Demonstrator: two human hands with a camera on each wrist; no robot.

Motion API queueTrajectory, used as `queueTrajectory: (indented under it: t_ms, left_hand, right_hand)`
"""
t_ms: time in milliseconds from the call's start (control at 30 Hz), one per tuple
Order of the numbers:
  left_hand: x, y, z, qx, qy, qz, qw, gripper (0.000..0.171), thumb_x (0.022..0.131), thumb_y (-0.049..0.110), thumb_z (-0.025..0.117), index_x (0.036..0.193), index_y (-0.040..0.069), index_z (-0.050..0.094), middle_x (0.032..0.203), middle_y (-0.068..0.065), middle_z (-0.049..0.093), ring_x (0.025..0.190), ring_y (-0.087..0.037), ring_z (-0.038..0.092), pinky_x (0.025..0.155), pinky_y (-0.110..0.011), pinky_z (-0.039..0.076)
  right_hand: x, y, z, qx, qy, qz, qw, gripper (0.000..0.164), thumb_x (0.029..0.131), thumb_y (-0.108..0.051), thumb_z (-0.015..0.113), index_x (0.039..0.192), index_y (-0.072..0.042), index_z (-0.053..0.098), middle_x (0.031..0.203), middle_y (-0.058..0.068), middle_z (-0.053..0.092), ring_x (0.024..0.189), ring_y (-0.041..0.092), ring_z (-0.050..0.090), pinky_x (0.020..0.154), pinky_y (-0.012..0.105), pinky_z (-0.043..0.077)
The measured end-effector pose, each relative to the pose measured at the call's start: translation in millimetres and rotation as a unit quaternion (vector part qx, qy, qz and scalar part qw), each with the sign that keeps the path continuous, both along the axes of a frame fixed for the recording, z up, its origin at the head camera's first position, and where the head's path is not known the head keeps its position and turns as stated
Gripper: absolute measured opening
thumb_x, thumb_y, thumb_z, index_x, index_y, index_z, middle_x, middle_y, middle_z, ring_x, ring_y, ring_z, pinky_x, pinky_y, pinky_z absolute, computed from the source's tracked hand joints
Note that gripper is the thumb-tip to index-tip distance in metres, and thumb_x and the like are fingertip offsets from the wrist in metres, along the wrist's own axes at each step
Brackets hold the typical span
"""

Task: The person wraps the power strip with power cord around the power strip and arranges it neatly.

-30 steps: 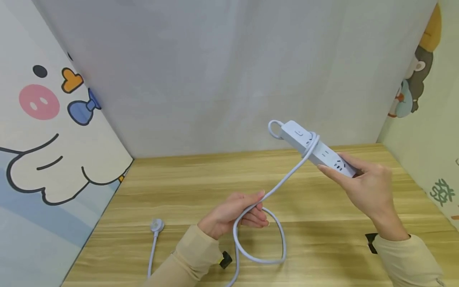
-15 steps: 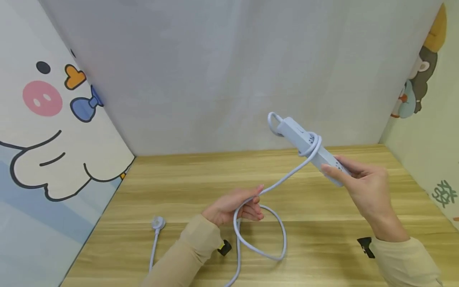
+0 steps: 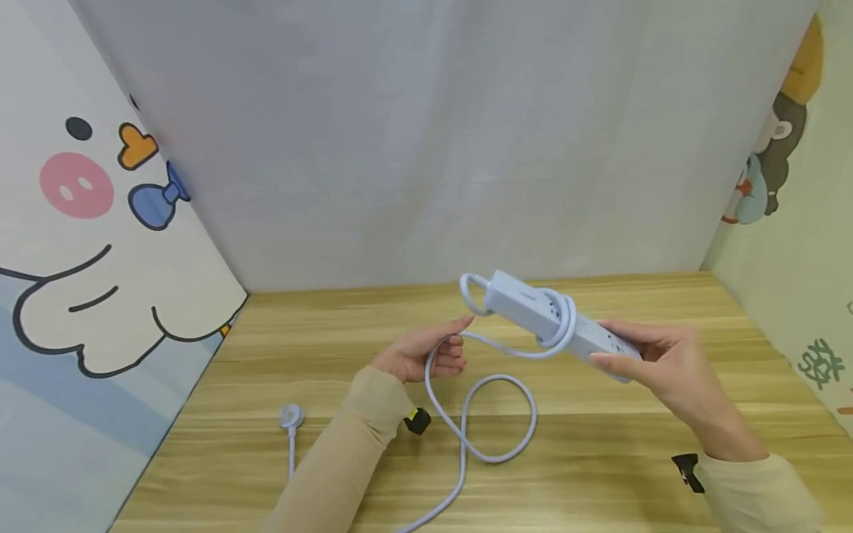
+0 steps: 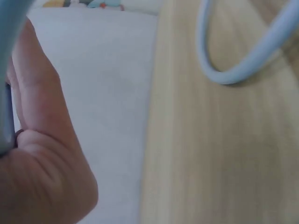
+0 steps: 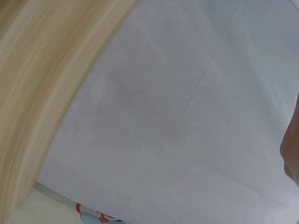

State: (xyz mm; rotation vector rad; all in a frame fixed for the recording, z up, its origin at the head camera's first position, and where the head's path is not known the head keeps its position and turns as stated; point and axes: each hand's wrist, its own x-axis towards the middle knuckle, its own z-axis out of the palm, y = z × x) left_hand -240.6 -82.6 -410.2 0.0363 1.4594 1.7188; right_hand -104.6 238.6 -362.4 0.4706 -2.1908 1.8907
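Note:
My right hand grips the lower right end of a white power strip, thumb on the near side, fingers behind. The strip is held tilted above the table, sockets partly visible. Its white cord bends out of the far end and wraps round the strip's middle. From there it runs left to my left hand, which holds it between thumb and fingers. Below that hand the cord hangs in a loose loop, also seen in the left wrist view as a curved cord. The plug lies at the left on the table.
The wood-grain table ends at a pale grey cloth backdrop. Cartoon-printed panels stand at the left and right. A black wrist device is strapped by the left sleeve. The right wrist view shows mostly backdrop.
The strip has come down and to the left after tilting slightly, its wrapped cord with it. My left hand has shifted up and left, and the cord between the hands now sags.

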Motion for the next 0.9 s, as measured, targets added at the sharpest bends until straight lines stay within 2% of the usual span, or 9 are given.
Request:
queueTrajectory:
  t_ms: [167, 267, 400, 467, 667, 900]
  left_hand:
    - [-6.4, 0, 14.0, 0.017, -0.015, 0.047, 0.9986, 0.044, 0.105, 0.041, 0.054, 0.076, 0.012, 0.069, 0.069, 0.000, 0.073, 0.065, -0.009, 0.073, 0.069, -0.024, 0.062]
    - [-8.3, 0, 19.5, 0.030, -0.028, 0.072, 0.9965, 0.041, 0.103, 0.042, 0.059, 0.082, 0.009, 0.071, 0.076, -0.003, 0.076, 0.073, -0.012, 0.075, 0.073, -0.026, 0.063]
    - [-8.1, -1, 23.5, 0.045, -0.028, 0.086, 0.9948, 0.040, 0.103, 0.039, 0.059, 0.085, 0.006, 0.071, 0.080, -0.007, 0.077, 0.079, -0.016, 0.076, 0.077, -0.029, 0.064]
    - [-6.5, -2, 26.1, 0.051, -0.018, 0.078, 0.9955, 0.040, 0.105, 0.038, 0.056, 0.086, 0.006, 0.071, 0.082, -0.008, 0.077, 0.080, -0.017, 0.077, 0.079, -0.030, 0.064]
    - [-1.5, 4, 38.3, 0.052, 0.038, 0.024, 0.9976, 0.040, 0.109, 0.029, 0.049, 0.091, 0.005, 0.075, 0.087, -0.008, 0.078, 0.083, -0.015, 0.077, 0.081, -0.028, 0.063]
    - [0.1, 20, 48.1, 0.024, 0.057, 0.006, 0.9981, 0.035, 0.109, 0.023, 0.049, 0.098, -0.001, 0.072, 0.087, -0.008, 0.077, 0.082, -0.016, 0.076, 0.084, -0.031, 0.063]
  right_hand:
    - [4.5, 9, -0.5, 0.112, 0.039, 0.055, 0.991, 0.046, 0.077, 0.014, 0.079, 0.121, 0.004, 0.072, 0.110, -0.011, 0.076, 0.079, 0.008, 0.068, 0.063, 0.023, 0.058]
    - [6.8, 12, -0.7, 0.192, 0.058, 0.045, 0.979, 0.045, 0.074, 0.003, 0.086, 0.118, 0.001, 0.074, 0.107, -0.011, 0.076, 0.077, 0.006, 0.065, 0.060, 0.023, 0.056]
    - [7.7, 13, -2.6, 0.258, 0.064, 0.031, 0.964, 0.046, 0.073, -0.010, 0.091, 0.115, -0.002, 0.076, 0.104, 0.004, 0.078, 0.076, 0.003, 0.064, 0.058, 0.023, 0.055]
    - [7.6, 13, -3.5, 0.280, 0.067, 0.031, 0.957, 0.047, 0.073, -0.015, 0.092, 0.115, -0.002, 0.076, 0.104, 0.010, 0.078, 0.076, 0.001, 0.064, 0.058, 0.022, 0.055]
    - [4.6, 9, -6.0, 0.323, 0.082, 0.062, 0.941, 0.051, 0.072, -0.024, 0.093, 0.114, -0.002, 0.076, 0.102, 0.010, 0.078, 0.075, -0.004, 0.062, 0.058, 0.020, 0.055]
    - [0.9, -4, -9.6, 0.347, 0.113, 0.106, 0.925, 0.049, 0.072, -0.029, 0.093, 0.111, -0.004, 0.078, 0.099, 0.006, 0.079, 0.074, -0.005, 0.060, 0.057, 0.018, 0.053]
